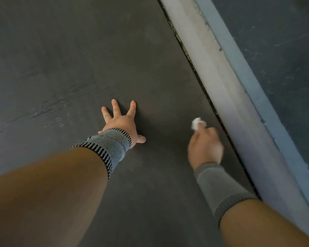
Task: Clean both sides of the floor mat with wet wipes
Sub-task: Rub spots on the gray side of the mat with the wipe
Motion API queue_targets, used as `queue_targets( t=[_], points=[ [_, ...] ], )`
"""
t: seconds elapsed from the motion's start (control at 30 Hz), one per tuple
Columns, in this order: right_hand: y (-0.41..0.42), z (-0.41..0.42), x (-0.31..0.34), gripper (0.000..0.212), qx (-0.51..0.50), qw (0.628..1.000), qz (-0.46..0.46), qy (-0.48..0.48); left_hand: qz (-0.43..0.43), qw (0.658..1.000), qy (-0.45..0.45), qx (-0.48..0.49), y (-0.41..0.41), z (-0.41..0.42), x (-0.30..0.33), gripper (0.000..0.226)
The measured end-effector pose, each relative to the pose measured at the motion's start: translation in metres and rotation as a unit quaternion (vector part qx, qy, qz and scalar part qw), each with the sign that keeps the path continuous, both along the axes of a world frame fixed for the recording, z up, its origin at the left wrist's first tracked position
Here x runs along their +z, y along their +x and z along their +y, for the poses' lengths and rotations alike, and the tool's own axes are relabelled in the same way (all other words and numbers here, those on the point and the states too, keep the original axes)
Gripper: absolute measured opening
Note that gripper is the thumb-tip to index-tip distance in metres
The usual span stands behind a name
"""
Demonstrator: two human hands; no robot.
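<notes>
Floor mat point(150, 72): left hand point(121, 123) splayed flat; right hand point(204, 146) grips wipe point(197, 123).

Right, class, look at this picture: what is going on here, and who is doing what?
A person is cleaning a dark floor mat. The left hand presses flat on the mat with fingers spread, steadying it. The right hand holds a bunched white wet wipe down at the mat's right edge, beside a pale ledge. Shiny streaks to the left suggest that part is already wiped.

Left hand point(121, 122) lies flat with fingers point(132, 107) spread; right hand point(204, 147), blurred, is curled closed.
</notes>
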State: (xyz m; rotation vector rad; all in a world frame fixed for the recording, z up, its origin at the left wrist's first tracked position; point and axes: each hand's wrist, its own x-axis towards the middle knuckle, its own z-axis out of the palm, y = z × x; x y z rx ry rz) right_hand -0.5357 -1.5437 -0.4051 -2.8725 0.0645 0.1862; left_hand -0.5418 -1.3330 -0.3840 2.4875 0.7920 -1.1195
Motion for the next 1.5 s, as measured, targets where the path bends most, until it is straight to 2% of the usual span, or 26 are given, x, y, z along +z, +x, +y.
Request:
queue_targets(
  t=[0.1, 0.13, 0.17, 0.27, 0.3, 0.37, 0.43, 0.47, 0.53, 0.6, 0.67, 0.7, 0.77, 0.83, 0.87, 0.9, 0.93, 1.0, 1.03, 1.07, 1.13, 1.23, 1.3, 1.4, 1.47, 1.5],
  points=[
    [-0.038, 0.03, 0.0, 0.03, 0.238, 0.971, 0.017, 0.031, -0.012, 1.0, -0.002, -0.001, -0.002, 0.0, 0.0, 0.122],
    [-0.028, 0.028, -0.001, 0.03, 0.265, 0.964, 0.009, 0.023, -0.014, 1.0, -0.002, -0.003, -0.002, 0.0, 0.0, 0.122],
    [-0.013, 0.023, -0.002, 0.029, 0.235, 0.972, 0.019, 0.011, -0.015, 1.0, 0.0, -0.005, -0.003, 0.001, 0.0, 0.122],
    [0.018, 0.009, -0.011, 0.033, -0.012, 1.0, 0.012, 0.006, -0.012, 1.0, 0.002, -0.004, -0.003, 0.002, -0.001, 0.123],
    [0.013, 0.016, -0.01, 0.031, -0.006, 1.0, -0.002, 0.012, -0.011, 1.0, 0.001, -0.006, -0.003, 0.002, -0.002, 0.123],
    [-0.019, 0.041, -0.004, 0.023, 0.153, 0.987, 0.031, 0.047, -0.015, 1.0, -0.002, -0.009, -0.003, 0.002, -0.002, 0.122],
    [-0.054, 0.049, 0.001, 0.021, 0.336, 0.938, 0.065, 0.054, -0.019, 1.0, -0.004, -0.014, -0.004, 0.002, -0.001, 0.12],
    [-0.05, 0.045, 0.001, 0.022, 0.371, 0.925, 0.066, 0.048, -0.019, 1.0, -0.005, -0.019, -0.004, 0.003, 0.0, 0.119],
    [-0.008, 0.037, -0.005, 0.025, 0.313, 0.95, 0.018, 0.013, -0.022, 0.999, -0.004, -0.029, -0.007, 0.005, -0.001, 0.115],
    [0.05, 0.03, -0.013, 0.029, 0.146, 0.988, -0.031, -0.044, -0.031, 0.999, -0.002, -0.035, -0.009, 0.007, -0.004, 0.108],
    [0.1, 0.03, -0.016, 0.029, -0.054, 0.998, -0.015, -0.031, -0.033, 0.999, 0.004, -0.041, -0.009, 0.007, -0.004, 0.103],
    [0.107, 0.045, -0.016, 0.027, -0.073, 0.997, -0.003, -0.024, -0.031, 0.999, 0.007, -0.043, -0.01, 0.007, -0.004, 0.103],
    [0.091, 0.087, -0.013, 0.021, 0.077, 0.997, 0.001, 0.001, -0.032, 0.999, 0.006, -0.039, -0.011, 0.007, -0.004, 0.104],
    [0.057, 0.113, -0.008, 0.021, 0.33, 0.943, 0.023, 0.024, -0.04, 0.998, 0.005, -0.037, -0.01, 0.007, -0.003, 0.105],
    [0.057, 0.114, -0.011, 0.027, 0.392, 0.92, 0.016, 0.016, -0.042, 0.998, 0.008, -0.04, -0.011, 0.007, -0.003, 0.105],
    [0.07, 0.106, -0.013, 0.03, 0.386, 0.922, -0.007, 0.011, -0.041, 0.998, 0.013, -0.043, -0.011, 0.007, -0.003, 0.105],
    [0.09, 0.096, -0.015, 0.029, 0.313, 0.949, -0.026, -0.004, -0.039, 0.998, 0.018, -0.044, -0.012, 0.007, -0.004, 0.104],
    [0.133, 0.069, -0.018, 0.026, 0.084, 0.993, -0.042, -0.075, -0.041, 0.998, 0.02, -0.041, -0.011, 0.008, -0.006, 0.104],
    [0.142, 0.063, -0.018, 0.026, 0.0, 0.994, -0.037, -0.101, -0.042, 0.998, 0.022, -0.042, -0.011, 0.009, -0.006, 0.105],
    [0.138, 0.067, -0.02, 0.026, -0.017, 0.994, -0.037, -0.104, -0.04, 0.998, 0.023, -0.045, -0.012, 0.009, -0.006, 0.105],
    [0.109, 0.1, -0.016, 0.024, 0.091, 0.995, -0.03, -0.039, -0.041, 0.998, 0.02, -0.047, -0.013, 0.007, -0.007, 0.106],
    [0.075, 0.125, -0.01, 0.03, 0.353, 0.935, 0.017, -0.015, -0.044, 0.997, 0.014, -0.055, -0.011, 0.022, 0.002, 0.111],
    [0.107, 0.112, -0.008, 0.032, 0.281, 0.957, 0.011, -0.069, -0.065, 0.996, 0.051, -0.042, -0.007, 0.047, 0.006, 0.114],
    [0.135, 0.09, -0.014, 0.028, 0.008, 0.995, 0.001, -0.099, -0.039, 0.993, 0.108, -0.006, -0.009, 0.082, 0.002, 0.114],
    [0.112, 0.116, -0.019, 0.025, 0.03, 0.999, -0.007, -0.029, -0.017, 0.997, 0.079, 0.0, -0.011, 0.091, -0.008, 0.114],
    [0.089, 0.134, -0.016, 0.024, 0.097, 0.995, 0.006, 0.017, -0.022, 0.998, 0.066, 0.007, -0.015, 0.091, -0.01, 0.113]
  ],
)
